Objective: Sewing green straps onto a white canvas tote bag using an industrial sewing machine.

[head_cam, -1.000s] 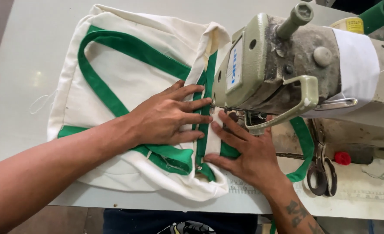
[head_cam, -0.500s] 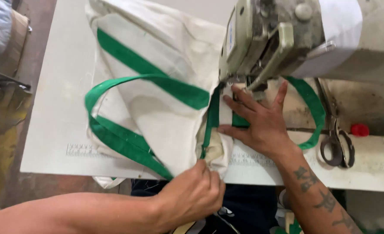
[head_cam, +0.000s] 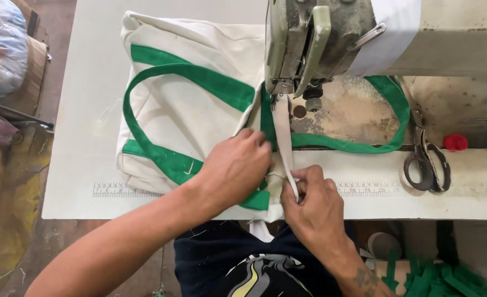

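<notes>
On the white worktop (head_cam: 78, 110), a cream tote bag (head_cam: 183, 115) with green straps (head_cam: 199, 82) lies flat, its edge under the sewing machine (head_cam: 320, 44). Nothing shows inside it. The left hand (head_cam: 235, 168), half a second ago off the near edge, now presses flat on the bag. The right hand (head_cam: 312, 201) has drawn back and pinches a cream binding strip (head_cam: 283, 137). Scissors (head_cam: 426, 159) lie at right.

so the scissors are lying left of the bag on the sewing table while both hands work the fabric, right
Not quite. In the head view the scissors lie to the right of the bag, near the red knob. Both hands, left and right, do work the fabric.
</notes>
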